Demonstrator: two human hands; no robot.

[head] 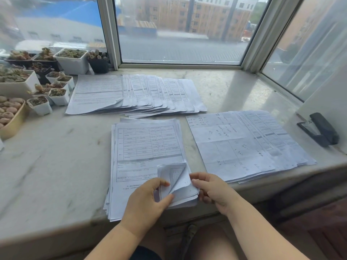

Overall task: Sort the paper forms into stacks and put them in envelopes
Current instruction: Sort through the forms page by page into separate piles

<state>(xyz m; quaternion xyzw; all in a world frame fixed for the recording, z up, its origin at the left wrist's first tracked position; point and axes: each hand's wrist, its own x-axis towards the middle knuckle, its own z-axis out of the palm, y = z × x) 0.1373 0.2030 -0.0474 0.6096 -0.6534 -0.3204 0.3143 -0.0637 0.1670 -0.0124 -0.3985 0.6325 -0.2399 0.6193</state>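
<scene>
A thick stack of printed forms (pixel 146 147) lies in front of me on the marble sill. Its lower right corner (pixel 176 177) is curled up, several sheets lifted. My left hand (pixel 148 201) pinches those lifted corners between thumb and fingers. My right hand (pixel 212 190) holds the stack's right corner edge with curled fingers. A fanned row of forms (pixel 135 94) lies farther back. To the right sits another spread pile (pixel 244 145), its top sheet bearing handwriting. No envelope is in view.
Small pots of succulents (pixel 56 85) crowd the sill's left end, with a yellow tray of pebble-like plants (pixel 11 117) at the far left. A black stapler (pixel 319 130) rests at the right by the window frame. The sill's front edge (pixel 56 231) runs just before my arms.
</scene>
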